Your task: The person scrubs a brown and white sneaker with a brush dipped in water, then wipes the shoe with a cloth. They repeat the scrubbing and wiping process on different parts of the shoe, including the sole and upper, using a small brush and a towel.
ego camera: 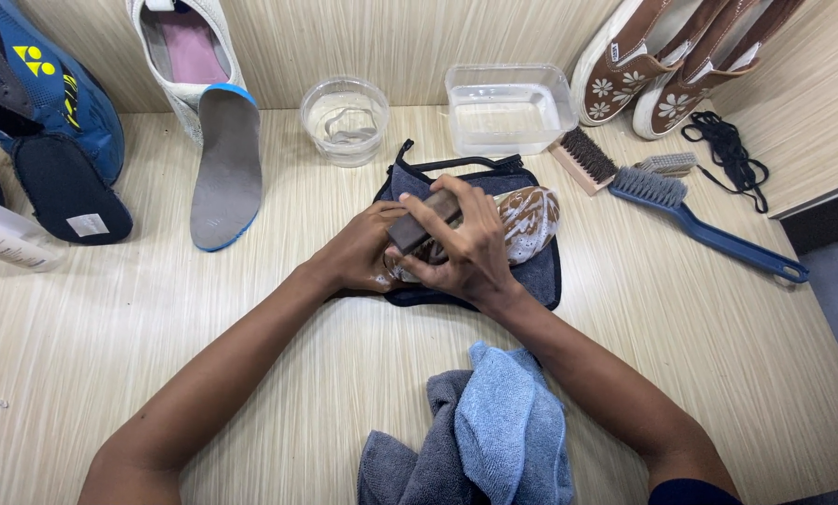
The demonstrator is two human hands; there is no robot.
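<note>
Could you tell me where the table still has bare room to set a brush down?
Bare wood lies left of the left hand, below the grey insole, and right of the towels, below the blue brush. The back edge is crowded with tubs and shoes.

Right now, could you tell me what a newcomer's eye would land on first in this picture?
At the centre of the table, the right hand presses a dark brush block onto a foam-covered shoe, which the left hand steadies on a dark mat. Blue and grey cloths lie bunched at the near edge. Brown flower-patterned shoes lean against the back wall on the right, above a blue long-handled brush.
</note>
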